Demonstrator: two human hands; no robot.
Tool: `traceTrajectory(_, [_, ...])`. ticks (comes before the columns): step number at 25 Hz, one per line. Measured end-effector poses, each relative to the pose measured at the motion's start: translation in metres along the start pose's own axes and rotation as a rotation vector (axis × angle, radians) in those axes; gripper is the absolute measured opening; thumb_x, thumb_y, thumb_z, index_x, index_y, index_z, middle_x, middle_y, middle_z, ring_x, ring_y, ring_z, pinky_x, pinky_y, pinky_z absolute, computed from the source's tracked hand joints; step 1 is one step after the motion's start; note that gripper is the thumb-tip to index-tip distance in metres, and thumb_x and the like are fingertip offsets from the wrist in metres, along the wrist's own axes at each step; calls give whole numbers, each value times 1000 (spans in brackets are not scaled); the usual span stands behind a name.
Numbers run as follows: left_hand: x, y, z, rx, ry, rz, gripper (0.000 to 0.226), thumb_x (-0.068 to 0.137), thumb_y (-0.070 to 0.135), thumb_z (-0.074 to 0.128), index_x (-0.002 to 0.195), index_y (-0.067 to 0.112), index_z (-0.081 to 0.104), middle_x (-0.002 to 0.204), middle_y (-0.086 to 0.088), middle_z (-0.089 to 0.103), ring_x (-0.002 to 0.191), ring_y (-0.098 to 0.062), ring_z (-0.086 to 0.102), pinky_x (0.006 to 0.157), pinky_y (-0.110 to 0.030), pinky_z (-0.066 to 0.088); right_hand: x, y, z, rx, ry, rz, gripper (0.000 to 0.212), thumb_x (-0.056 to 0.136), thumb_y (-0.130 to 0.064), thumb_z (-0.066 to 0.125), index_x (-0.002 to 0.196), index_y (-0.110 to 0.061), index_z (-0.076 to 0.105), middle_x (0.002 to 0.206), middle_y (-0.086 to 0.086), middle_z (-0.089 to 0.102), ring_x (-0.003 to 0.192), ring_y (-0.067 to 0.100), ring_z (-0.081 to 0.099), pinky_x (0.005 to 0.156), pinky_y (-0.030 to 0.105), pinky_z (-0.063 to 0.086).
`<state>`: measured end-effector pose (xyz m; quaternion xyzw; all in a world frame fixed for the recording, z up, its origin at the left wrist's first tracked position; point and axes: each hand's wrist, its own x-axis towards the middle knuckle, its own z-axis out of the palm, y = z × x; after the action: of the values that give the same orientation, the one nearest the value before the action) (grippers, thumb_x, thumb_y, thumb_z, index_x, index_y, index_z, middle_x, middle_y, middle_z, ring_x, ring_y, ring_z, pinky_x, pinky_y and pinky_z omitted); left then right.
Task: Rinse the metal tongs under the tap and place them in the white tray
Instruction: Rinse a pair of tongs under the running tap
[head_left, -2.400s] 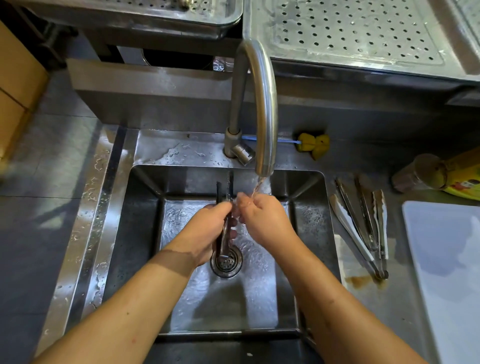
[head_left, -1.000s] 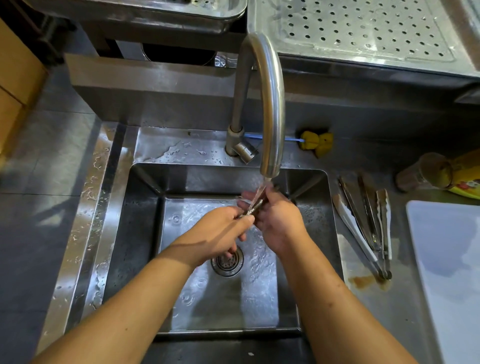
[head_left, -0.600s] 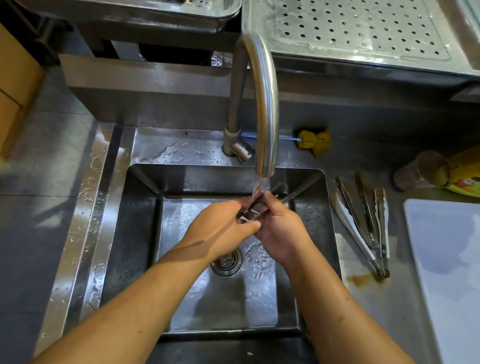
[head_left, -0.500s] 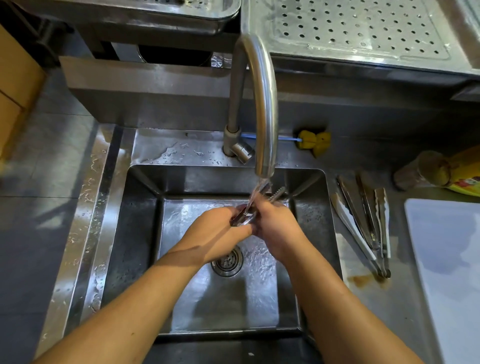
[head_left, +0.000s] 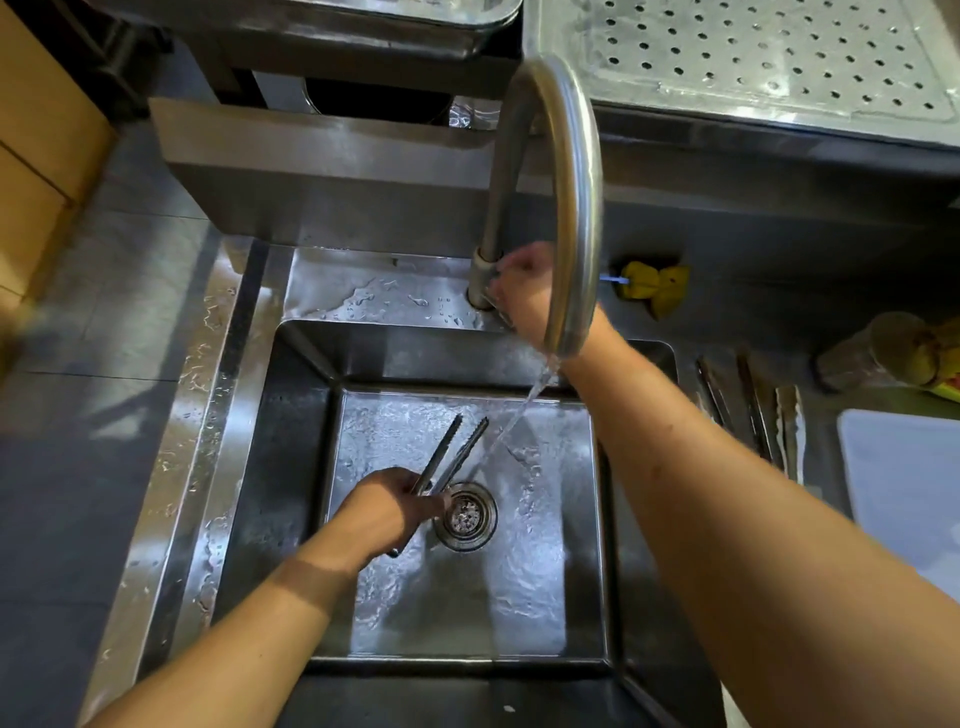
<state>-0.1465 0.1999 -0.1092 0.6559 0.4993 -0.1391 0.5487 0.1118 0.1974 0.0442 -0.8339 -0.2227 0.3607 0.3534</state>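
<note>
My left hand (head_left: 387, 512) grips a pair of metal tongs (head_left: 451, 453) low in the steel sink (head_left: 291, 467), their toothed tips pointing up and to the right, just left of the water stream. My right hand (head_left: 519, 288) is up at the base of the curved tap (head_left: 574, 208), fingers wrapped around its lever, partly hidden behind the spout. A thin stream of water still falls from the spout. The white tray (head_left: 904, 483) lies on the counter at the right edge.
Several more tongs (head_left: 753, 410) lie on the counter between the sink and the tray. A yellow brush (head_left: 652, 283) lies behind them, and a bottle (head_left: 883, 358) on its side at the far right. A perforated steel rack (head_left: 769, 57) sits above.
My right hand has let go of the tongs and risen to the tap lever. My left hand has lowered the tongs toward the drain, out of the stream.
</note>
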Motion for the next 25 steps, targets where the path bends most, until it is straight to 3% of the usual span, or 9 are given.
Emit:
traceTrajectory(4, [14, -23, 1, 141, 2, -92, 38, 78, 52, 85, 77, 17, 70, 51, 0, 65, 41, -18, 60, 41, -25, 48, 6, 12, -12, -354, 192, 170, 28, 97, -38, 55, 81, -18, 68, 85, 7, 72, 82, 30, 70, 59, 32, 48])
traceTrajectory(7, [20, -35, 5, 189, 21, -128, 39, 80, 56, 82, 76, 20, 67, 62, 0, 70, 44, -13, 64, 42, -22, 52, 3, 19, -8, -322, 133, -10, 33, 100, -34, 56, 68, -24, 55, 74, 0, 63, 89, 34, 71, 76, 41, 57])
traceTrajectory(9, [26, -41, 12, 218, 31, -145, 41, 80, 58, 82, 79, 20, 65, 67, 4, 68, 48, -9, 63, 41, -21, 48, -7, 32, -10, -321, 82, -167, 16, 97, -36, 58, 80, -34, 60, 82, -7, 62, 92, 29, 68, 84, 43, 56])
traceTrajectory(10, [29, -42, 16, 256, 42, -191, 41, 81, 58, 81, 83, 21, 63, 70, 5, 67, 52, -9, 63, 42, -22, 46, -13, 47, -12, -380, 66, -210, 6, 95, -39, 59, 97, -43, 64, 97, -6, 66, 102, 30, 66, 88, 43, 54])
traceTrajectory(11, [30, -41, 19, 311, 49, -246, 40, 82, 57, 80, 88, 23, 60, 75, 4, 67, 58, -11, 65, 45, -23, 44, -19, 61, -15, -516, 40, -214, 27, 95, -40, 60, 121, -46, 60, 121, 0, 65, 119, 34, 60, 98, 43, 50])
traceTrajectory(13, [38, -47, 28, 411, 58, -310, 40, 85, 50, 77, 104, 21, 59, 97, -4, 72, 81, -23, 73, 58, -26, 48, -22, 91, -16, -798, -111, -123, 71, 99, -42, 57, 162, -28, 26, 170, 6, 25, 154, 38, 22, 122, 44, 27])
traceTrajectory(14, [43, -52, 33, 451, 84, -320, 41, 85, 45, 77, 110, 19, 58, 111, -8, 72, 95, -29, 73, 66, -28, 50, -19, 100, -14, -851, -162, -95, 82, 100, -43, 55, 166, -24, 10, 175, 4, 3, 159, 36, 3, 128, 44, 16])
traceTrajectory(17, [57, -70, 43, 442, 178, -325, 40, 81, 33, 76, 110, 17, 54, 126, -14, 66, 113, -38, 68, 78, -34, 56, -3, 109, -13, -854, -220, -100, 89, 100, -46, 52, 166, -28, -5, 173, 0, -18, 158, 32, -15, 128, 47, 2])
traceTrajectory(25, [87, -97, 61, 337, 155, -377, 47, 95, 44, 57, 126, 9, 59, 126, -15, 71, 123, -31, 67, 97, -32, 53, 17, 124, -12, -937, -214, -103, 102, 78, -67, 41, 161, -39, -12, 173, -3, -17, 158, 33, -16, 112, 38, -10])
